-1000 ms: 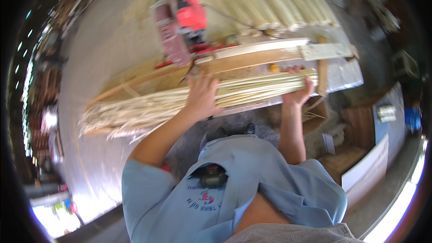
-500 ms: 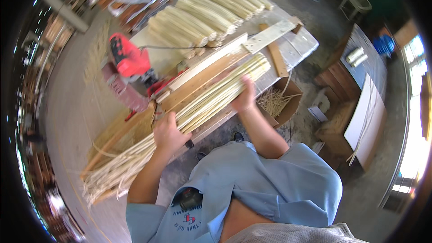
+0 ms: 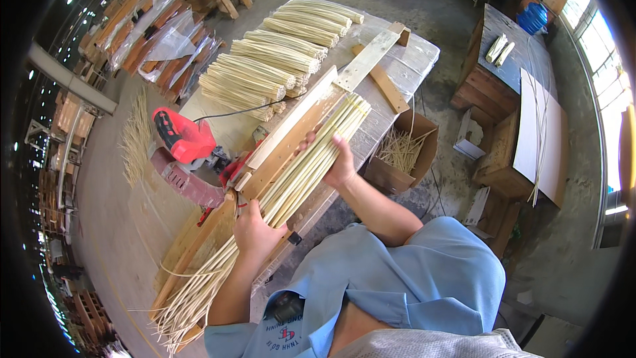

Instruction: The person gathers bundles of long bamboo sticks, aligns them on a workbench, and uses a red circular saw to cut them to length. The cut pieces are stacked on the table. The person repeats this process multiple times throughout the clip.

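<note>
Right hand (image 3: pixel 341 167) curled round the long cane bundle (image 3: pixel 310 166) at frame centre; left hand (image 3: pixel 255 231) closed over it lower down. Its lower-left ends spread loose and uneven, apparently untrimmed. Shorter bundles (image 3: pixel 275 56) lying even-ended at upper centre look done; remaining count cannot be told.

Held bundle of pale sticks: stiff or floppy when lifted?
Probably fairly stiff mid-length: the bundle runs straight from the left hand to the right hand. Likely floppier at the lower-left end, where sticks fan out and curve. Might splay if released, as no tie shows.
</note>
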The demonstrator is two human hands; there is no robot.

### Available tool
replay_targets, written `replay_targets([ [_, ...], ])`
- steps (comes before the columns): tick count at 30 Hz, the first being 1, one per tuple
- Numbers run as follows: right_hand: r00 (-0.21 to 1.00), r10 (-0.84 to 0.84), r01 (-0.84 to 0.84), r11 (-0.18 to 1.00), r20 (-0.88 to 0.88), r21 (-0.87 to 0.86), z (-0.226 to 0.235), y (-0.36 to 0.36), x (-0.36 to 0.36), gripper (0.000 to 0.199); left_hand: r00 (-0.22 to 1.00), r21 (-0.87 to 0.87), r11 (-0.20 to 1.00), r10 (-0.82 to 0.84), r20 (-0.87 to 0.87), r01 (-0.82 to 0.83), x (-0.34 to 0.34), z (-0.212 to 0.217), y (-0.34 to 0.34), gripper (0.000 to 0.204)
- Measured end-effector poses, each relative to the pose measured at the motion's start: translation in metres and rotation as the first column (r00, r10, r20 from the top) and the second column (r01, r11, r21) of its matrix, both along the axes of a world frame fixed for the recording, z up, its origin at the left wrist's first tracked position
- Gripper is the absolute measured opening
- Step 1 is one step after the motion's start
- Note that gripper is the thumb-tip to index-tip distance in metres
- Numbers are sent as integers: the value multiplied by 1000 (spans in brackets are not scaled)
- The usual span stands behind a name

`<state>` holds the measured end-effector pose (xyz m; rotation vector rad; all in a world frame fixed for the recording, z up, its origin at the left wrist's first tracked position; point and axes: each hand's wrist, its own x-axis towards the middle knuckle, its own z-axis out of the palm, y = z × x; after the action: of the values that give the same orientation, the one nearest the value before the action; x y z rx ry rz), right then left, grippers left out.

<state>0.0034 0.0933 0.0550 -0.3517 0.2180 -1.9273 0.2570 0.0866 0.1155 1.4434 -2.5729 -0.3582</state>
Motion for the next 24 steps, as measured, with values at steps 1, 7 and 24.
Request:
replay_targets([
  [1,999,-8,7,1000,48,10,-6,2,6,52,1000,-3,1000,-10,-3,10,-3,1,-1,63],
  [7,999,47,-47,998,-2,-44,13,6,-31,62,999,72,997,35,32,-38,10,1,1,66],
  [24,995,-97,100,973,28,-208,23,-24,-38,66,998,-46,999,-25,-62,22,-6,37,-2,61],
])
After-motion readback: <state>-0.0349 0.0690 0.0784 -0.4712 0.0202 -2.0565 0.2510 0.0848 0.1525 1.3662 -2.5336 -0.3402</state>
